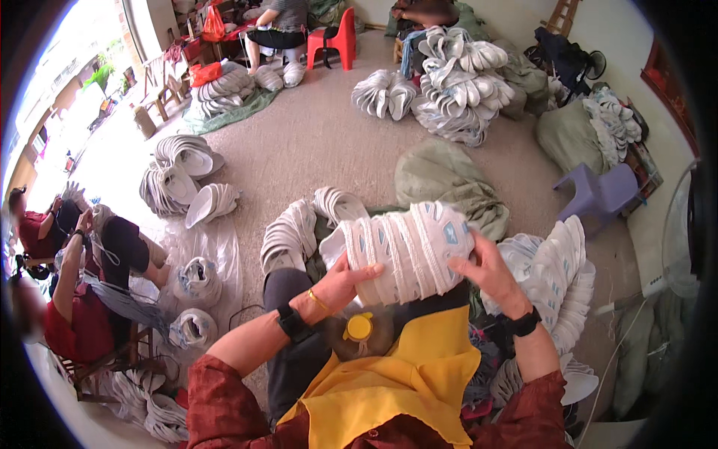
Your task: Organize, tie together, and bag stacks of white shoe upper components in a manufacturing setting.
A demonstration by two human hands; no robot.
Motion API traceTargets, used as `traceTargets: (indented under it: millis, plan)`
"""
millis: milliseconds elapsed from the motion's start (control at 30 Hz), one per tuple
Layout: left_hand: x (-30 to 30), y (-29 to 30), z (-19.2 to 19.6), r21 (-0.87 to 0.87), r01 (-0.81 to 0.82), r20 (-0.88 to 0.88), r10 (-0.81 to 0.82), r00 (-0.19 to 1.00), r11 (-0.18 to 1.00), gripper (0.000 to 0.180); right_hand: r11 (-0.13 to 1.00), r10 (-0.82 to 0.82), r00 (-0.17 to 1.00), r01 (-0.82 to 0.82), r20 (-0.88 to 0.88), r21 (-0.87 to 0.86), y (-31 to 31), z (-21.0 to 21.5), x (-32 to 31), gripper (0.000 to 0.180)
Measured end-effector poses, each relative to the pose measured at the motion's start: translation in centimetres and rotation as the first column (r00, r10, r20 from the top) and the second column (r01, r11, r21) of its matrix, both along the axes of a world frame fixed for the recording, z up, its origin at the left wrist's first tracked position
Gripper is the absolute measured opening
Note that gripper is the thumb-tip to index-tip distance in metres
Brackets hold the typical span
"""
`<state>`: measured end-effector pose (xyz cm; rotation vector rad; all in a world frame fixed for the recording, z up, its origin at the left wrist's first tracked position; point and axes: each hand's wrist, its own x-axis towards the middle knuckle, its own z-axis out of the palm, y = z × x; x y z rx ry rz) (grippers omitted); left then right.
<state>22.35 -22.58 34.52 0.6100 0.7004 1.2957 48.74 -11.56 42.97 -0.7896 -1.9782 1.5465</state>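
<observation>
Above my lap I hold a nested stack of white shoe uppers [407, 254] sideways, with rope-like edges and light-blue patches. My left hand [340, 284] is closed on the stack's left end, thumb on the near side. At its right end my right hand [486, 271] grips it, with the thumb pressed on the side and the other fingers partly hidden. Below, between my legs, sits a clear container with a yellow lid [360, 326]. A yellow apron [419, 359] covers my lap. Another row of white uppers [288, 236] lies just beyond my left knee.
Tall piles of white uppers [557, 280] stand at my right, near a purple stool [598, 191] and a fan [682, 239]. A green sack [449, 183] lies ahead. Two co-workers sit at left beside bundled uppers [198, 280]. Farther back are more piles [464, 82] and a red chair [340, 41].
</observation>
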Motion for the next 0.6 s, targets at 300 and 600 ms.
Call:
traceTargets:
  millis: [300,600]
  plan:
    - [1.8,-1.0,-0.1,0.132,0.080,0.109,-0.095,0.989,0.988,0.057,0.941,-0.090,0.988,0.042,0.126,0.337,-2.4,4.7,0.2,0.057]
    - [3.6,-9.2,-5.4,-0.032,0.002,0.238,0.006,0.971,0.999,0.066,0.741,0.045,0.940,-0.259,0.339,0.619,-6.8,1.0,-1.2,0.060]
